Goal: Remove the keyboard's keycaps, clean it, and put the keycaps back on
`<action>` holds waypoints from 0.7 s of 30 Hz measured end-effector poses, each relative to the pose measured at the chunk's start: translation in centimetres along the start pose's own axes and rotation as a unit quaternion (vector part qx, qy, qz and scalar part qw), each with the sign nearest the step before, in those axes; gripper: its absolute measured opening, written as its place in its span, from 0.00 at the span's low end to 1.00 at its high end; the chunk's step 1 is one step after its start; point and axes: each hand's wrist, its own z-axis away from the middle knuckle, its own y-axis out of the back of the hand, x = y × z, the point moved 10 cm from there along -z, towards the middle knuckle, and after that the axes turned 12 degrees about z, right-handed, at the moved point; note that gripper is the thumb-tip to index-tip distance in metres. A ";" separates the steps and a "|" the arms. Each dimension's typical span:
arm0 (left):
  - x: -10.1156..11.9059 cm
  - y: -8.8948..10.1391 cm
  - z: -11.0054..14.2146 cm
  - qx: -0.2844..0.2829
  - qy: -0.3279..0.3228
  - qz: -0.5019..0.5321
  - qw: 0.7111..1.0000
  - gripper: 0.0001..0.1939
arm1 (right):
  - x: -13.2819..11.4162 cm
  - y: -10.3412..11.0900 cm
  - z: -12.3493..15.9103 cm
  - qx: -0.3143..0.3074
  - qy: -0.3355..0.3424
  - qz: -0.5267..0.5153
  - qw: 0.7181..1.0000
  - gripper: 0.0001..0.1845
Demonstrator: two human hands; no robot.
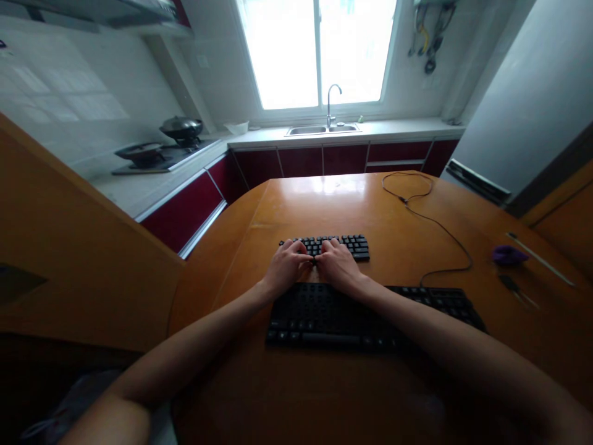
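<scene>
Black keycaps (354, 246) lie in close rows on the wooden table, just beyond a wide black keyboard (306, 312). Much of that keyboard's upper left shows bare key sockets, while keys remain along its near rows and at its right end. My left hand (288, 264) is at the near left edge of the rows, its fingers curled and its thumb pointing right. Close beside it, my right hand (337, 262) has curled fingers over the middle of the rows. The fingertips of both hands meet around a small dark keycap (315, 261). My right forearm hides part of the keyboard.
A cable (447, 228) loops over the table's right side. Farther right lie a purple cloth-like item (508, 254), a thin white rod (540, 258) and a small black tool (512, 284) with metal prongs. A sink (308, 130), stove (171, 159) and fridge (523, 105) surround the table.
</scene>
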 end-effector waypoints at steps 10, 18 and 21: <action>1.2 0.6 0.5 -0.005 -0.002 0.099 0.995 0.05 | -0.8 0.5 0.5 -0.002 0.039 -0.045 0.998 0.12; 7.2 2.1 5.4 -0.083 0.001 0.262 0.961 0.03 | -0.2 4.1 9.3 0.104 -0.025 -0.273 0.956 0.05; 8.6 1.2 6.9 -0.115 -0.010 0.271 0.956 0.04 | -1.1 3.8 11.9 0.103 -0.024 -0.317 0.943 0.06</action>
